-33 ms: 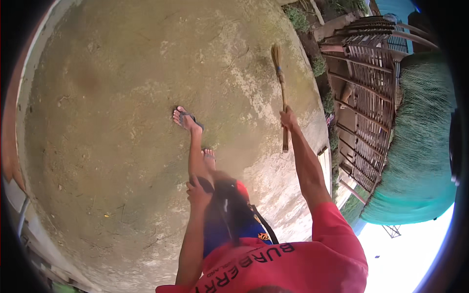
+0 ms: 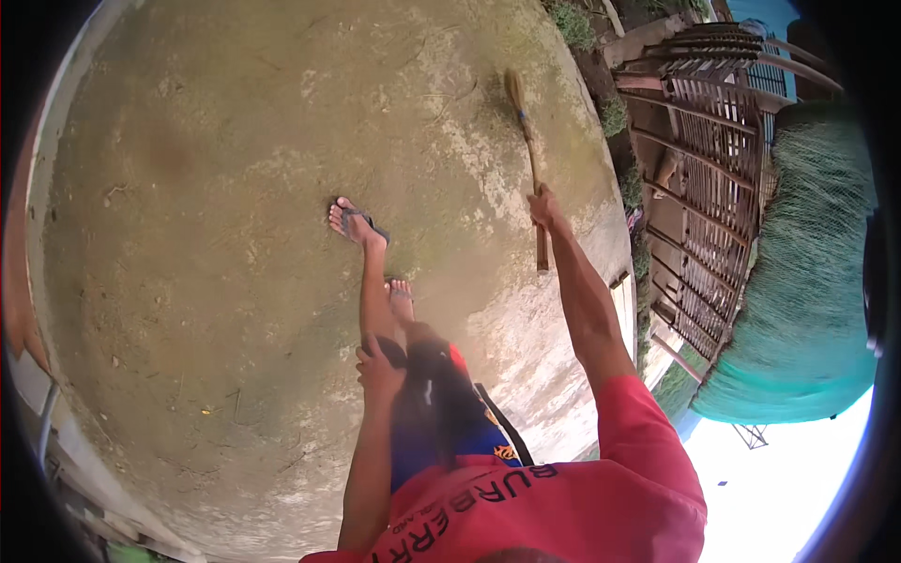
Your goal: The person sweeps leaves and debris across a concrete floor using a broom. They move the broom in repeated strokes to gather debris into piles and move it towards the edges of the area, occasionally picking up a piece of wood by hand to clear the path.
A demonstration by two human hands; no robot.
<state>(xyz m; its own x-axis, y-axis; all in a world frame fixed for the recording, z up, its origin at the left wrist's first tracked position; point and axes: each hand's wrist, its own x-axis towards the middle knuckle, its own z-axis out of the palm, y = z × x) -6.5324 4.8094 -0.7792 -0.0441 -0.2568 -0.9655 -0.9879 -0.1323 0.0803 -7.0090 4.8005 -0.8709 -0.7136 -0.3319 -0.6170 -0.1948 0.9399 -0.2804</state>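
2 hands show: the left hand (image 2: 377, 366) rests flat on the thigh at 6 o'clock, its grip on nothing. Toward 1 o'clock, the right hand (image 2: 544, 208) has its grip clamped on a broom (image 2: 527, 141), whose head touches the concrete floor (image 2: 206, 188) farther out.

Rough matt concrete ground (image 2: 235, 235), wooden-handled broom (image 2: 527, 150), wooden slatted fence (image 2: 713, 188).

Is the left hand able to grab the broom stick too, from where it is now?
Probably not without moving. The left hand rests low on the thigh, while the broom is held out at the far side by the right hand, at the end of a stretched arm.
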